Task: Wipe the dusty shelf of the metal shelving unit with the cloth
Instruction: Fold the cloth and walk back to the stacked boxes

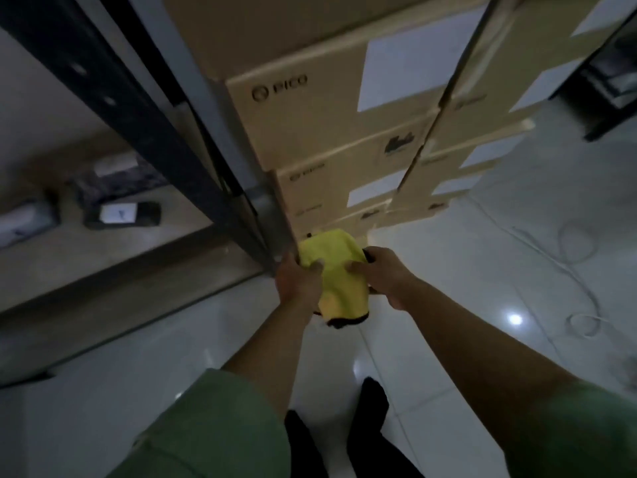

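Observation:
A yellow cloth (336,274) with a dark edge hangs between both hands, in front of my body and above the floor. My left hand (298,282) pinches its left side and my right hand (386,274) grips its right side. The metal shelving unit (148,132) stands to the left, with a dark upright post running down to just beside my left hand. Its low beige shelf (113,257) lies left of the post.
Stacked cardboard boxes (331,132) rise straight ahead, close to the cloth. Dark packages (122,213) and a pale item (24,222) rest on the low shelf. The glossy tiled floor (482,270) carries white cables (579,294) at right. My dark trouser legs (372,401) show below.

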